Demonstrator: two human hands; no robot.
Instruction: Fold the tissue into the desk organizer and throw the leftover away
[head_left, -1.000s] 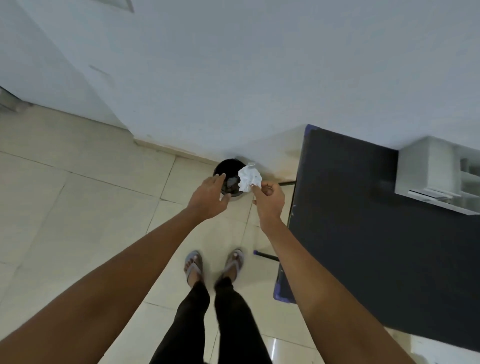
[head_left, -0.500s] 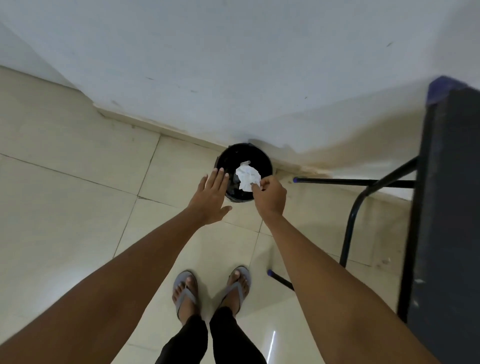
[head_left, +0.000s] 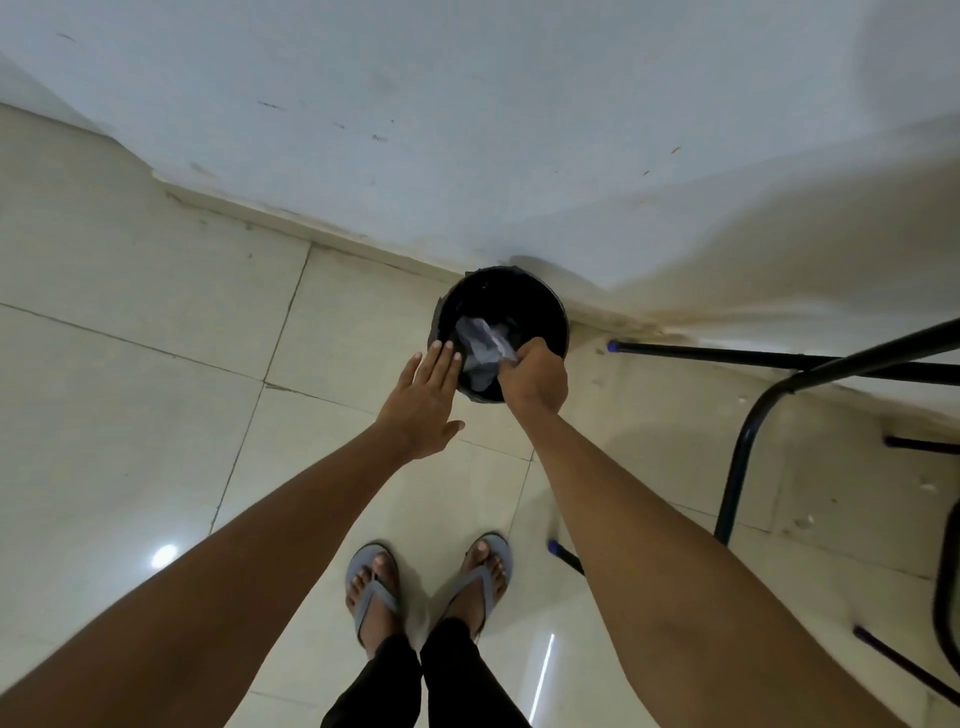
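Crumpled tissue (head_left: 480, 345) held over black bin (head_left: 550, 306).
Right hand (head_left: 535, 375), at three o'clock, pinches it; left hand (head_left: 423, 397) hovers flat, empty.

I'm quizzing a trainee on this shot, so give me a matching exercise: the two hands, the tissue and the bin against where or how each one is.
Things:
1. left hand
2. right hand
3. crumpled tissue
4. black bin

States:
A. on the floor against the wall
B. open, fingers flat, at the bin's near rim
C. inside the bin's mouth
D. closed, over the bin's opening

Pairs: 1-B, 2-D, 3-C, 4-A
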